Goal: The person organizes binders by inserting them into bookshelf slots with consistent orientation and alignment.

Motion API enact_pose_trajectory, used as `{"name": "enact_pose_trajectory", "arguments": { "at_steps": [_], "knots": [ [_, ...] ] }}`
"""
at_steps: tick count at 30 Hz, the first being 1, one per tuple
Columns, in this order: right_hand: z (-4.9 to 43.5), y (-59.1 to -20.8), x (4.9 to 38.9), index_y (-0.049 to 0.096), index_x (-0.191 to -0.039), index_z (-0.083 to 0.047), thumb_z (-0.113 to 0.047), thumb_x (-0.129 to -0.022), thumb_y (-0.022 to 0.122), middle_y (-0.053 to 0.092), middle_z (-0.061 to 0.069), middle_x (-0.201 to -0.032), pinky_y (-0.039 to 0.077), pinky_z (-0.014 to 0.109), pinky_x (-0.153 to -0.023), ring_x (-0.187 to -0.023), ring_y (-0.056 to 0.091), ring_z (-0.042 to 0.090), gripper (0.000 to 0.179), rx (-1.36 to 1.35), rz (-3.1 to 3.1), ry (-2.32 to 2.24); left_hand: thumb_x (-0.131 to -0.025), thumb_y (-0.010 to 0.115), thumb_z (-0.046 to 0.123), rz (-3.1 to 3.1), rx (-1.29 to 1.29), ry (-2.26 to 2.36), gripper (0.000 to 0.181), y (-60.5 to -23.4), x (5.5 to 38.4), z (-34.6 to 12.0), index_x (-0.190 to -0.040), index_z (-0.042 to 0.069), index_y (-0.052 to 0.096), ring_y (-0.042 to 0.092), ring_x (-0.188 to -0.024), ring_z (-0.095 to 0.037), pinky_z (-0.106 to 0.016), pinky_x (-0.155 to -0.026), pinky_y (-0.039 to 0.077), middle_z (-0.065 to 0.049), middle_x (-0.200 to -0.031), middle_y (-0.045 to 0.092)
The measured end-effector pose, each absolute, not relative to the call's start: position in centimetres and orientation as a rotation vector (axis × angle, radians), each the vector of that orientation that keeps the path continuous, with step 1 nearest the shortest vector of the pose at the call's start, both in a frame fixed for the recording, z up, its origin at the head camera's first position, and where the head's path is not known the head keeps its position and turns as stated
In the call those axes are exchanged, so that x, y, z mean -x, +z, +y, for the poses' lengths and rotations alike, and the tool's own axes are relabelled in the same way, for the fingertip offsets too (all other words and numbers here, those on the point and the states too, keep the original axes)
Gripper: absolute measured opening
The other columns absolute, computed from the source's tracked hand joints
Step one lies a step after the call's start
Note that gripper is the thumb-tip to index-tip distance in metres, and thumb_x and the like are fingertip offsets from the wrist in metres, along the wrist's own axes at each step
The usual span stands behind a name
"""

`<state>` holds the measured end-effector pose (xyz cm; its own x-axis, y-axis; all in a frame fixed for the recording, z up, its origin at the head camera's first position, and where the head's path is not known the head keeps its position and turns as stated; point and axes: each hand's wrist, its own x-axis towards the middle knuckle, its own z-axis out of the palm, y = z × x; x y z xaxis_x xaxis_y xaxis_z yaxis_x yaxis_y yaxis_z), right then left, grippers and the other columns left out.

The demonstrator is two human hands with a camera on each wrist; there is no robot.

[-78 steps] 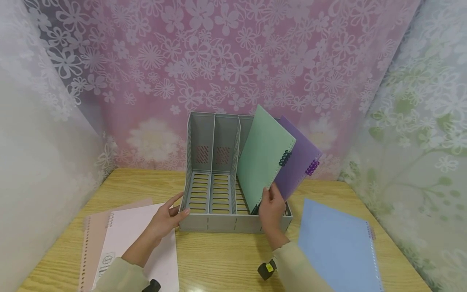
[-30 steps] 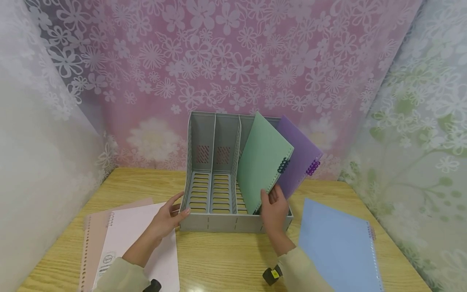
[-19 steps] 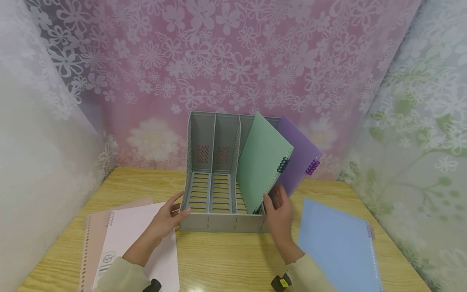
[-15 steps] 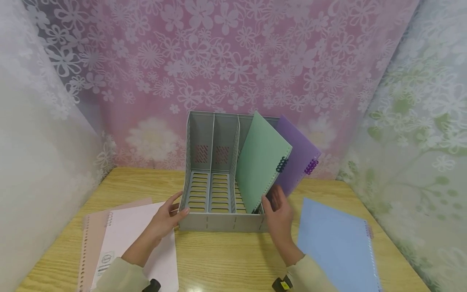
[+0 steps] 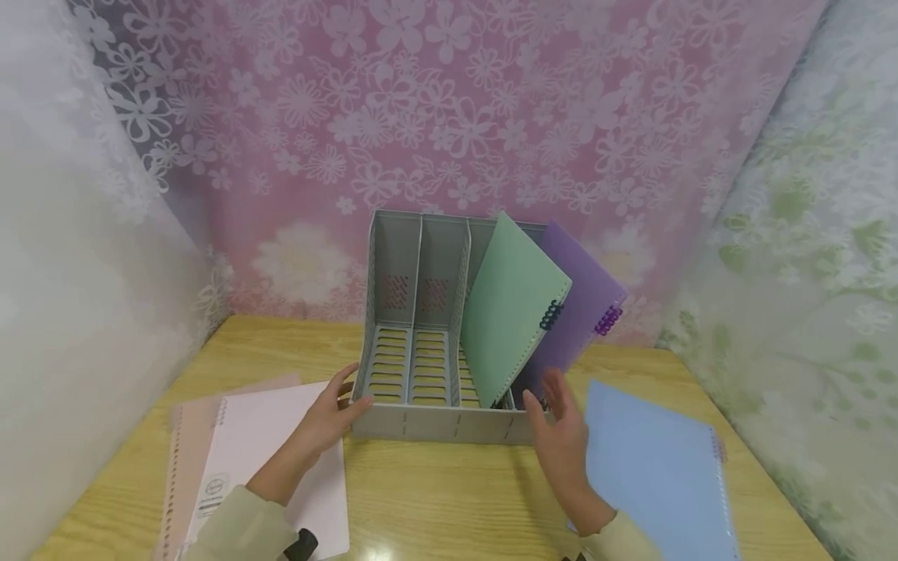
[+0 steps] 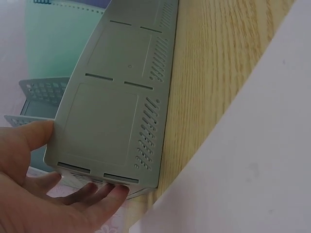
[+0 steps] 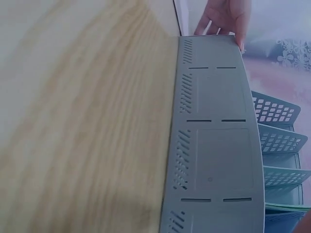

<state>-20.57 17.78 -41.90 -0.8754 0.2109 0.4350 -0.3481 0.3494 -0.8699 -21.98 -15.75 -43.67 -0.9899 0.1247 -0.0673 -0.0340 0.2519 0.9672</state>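
A grey file holder [image 5: 442, 425] with upright dividers stands in the middle of the wooden table. My left hand [image 5: 324, 421] grips its left front corner; in the left wrist view the thumb lies at the top edge and the fingers [image 6: 109, 206] along the side wall. A green notebook [image 5: 515, 312] with dark binding rings leans to the right in the third slot. Behind it, a purple notebook [image 5: 582, 292] with purple rings tilts the same way in the rightmost slot. My right hand [image 5: 561, 444] hovers at the holder's right front corner, fingers apart and holding nothing.
Left of the holder, a pale pink notebook [image 5: 273, 460] overlaps a peach one [image 5: 185, 452]. A blue notebook [image 5: 655, 460] lies flat on the right, close to my right forearm. Flowered curtains [image 5: 435, 101] hang behind and at both sides.
The right hand has let go of the green notebook and drawn back down and to the right. That notebook sits slightly lower than at first. The left hand keeps its grip.
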Motion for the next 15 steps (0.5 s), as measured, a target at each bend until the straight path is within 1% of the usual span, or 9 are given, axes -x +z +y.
{"name": "enact_pose_trajectory", "arguments": {
  "at_steps": [2, 5, 7, 10, 12, 15],
  "knots": [
    [18.2, -42.0, 20.4, 0.037, -0.145, 0.005, -0.009, -0.094, 0.066, 0.045, 0.023, -0.144, 0.037, 0.029, -0.108, -0.133, 0.044, 0.035, 0.061, -0.13, -2.13, 1.514, -0.098, 0.058, 0.033, 2.405, -0.089, 1.832, 0.074, -43.6, 21.9, -15.7, -0.156, 0.018, 0.014, 0.028, -0.138, -0.048, -0.062, -0.103, 0.037, -0.026, -0.155, 0.019],
    [18.9, -42.2, 20.0, 0.038, -0.144, 0.005, -0.006, -0.093, 0.066, 0.047, 0.023, -0.141, 0.037, 0.015, -0.105, -0.131, 0.045, 0.035, 0.059, -0.132, -2.097, 1.5, -0.098, 0.057, 0.038, 2.457, -0.108, 1.813, 0.076, -43.5, 21.9, -15.5, -0.156, 0.016, 0.013, 0.023, -0.139, -0.049, -0.064, -0.105, 0.033, -0.026, -0.156, 0.016],
    [19.2, -42.3, 19.7, 0.039, -0.143, 0.005, -0.005, -0.093, 0.065, 0.047, 0.022, -0.141, 0.035, 0.01, -0.103, -0.13, 0.045, 0.033, 0.057, -0.115, -2.081, 1.513, -0.099, 0.057, 0.039, 2.498, -0.13, 1.829, 0.076, -43.5, 21.9, -15.5, -0.155, 0.015, 0.013, 0.021, -0.14, -0.05, -0.064, -0.107, 0.029, -0.026, -0.156, 0.016],
    [19.6, -42.3, 19.3, 0.042, -0.14, 0.005, -0.007, -0.094, 0.064, 0.051, 0.017, -0.137, 0.036, 0.009, -0.101, -0.125, 0.048, 0.027, 0.052, -0.083, -2.063, 1.509, -0.099, 0.056, 0.038, 2.588, -0.164, 1.876, 0.073, -43.6, 21.9, -15.2, -0.154, 0.011, 0.016, 0.023, -0.139, -0.049, -0.062, -0.109, 0.027, -0.026, -0.155, 0.018],
    [19.8, -42.3, 19.2, 0.045, -0.137, 0.005, -0.006, -0.095, 0.063, 0.055, 0.011, -0.129, 0.039, 0.011, -0.098, -0.118, 0.05, 0.022, 0.047, -0.075, -2.051, 1.494, -0.1, 0.056, 0.034, 2.66, -0.2, 1.929, 0.069, -43.6, 21.8, -14.8, -0.153, 0.009, 0.02, 0.026, -0.139, -0.046, -0.061, -0.11, 0.028, -0.025, -0.154, 0.022],
    [20.1, -42.2, 18.9, 0.05, -0.131, 0.005, -0.003, -0.096, 0.059, 0.058, 0.002, -0.115, 0.043, 0.012, -0.088, -0.106, 0.054, 0.012, 0.037, -0.075, -2.019, 1.474, -0.1, 0.057, 0.028, 2.775, -0.289, 1.992, 0.063, -43.4, 21.6, -13.9, -0.15, 0.006, 0.026, 0.031, -0.136, -0.041, -0.059, -0.108, 0.032, -0.022, -0.151, 0.028]
  ]
}}
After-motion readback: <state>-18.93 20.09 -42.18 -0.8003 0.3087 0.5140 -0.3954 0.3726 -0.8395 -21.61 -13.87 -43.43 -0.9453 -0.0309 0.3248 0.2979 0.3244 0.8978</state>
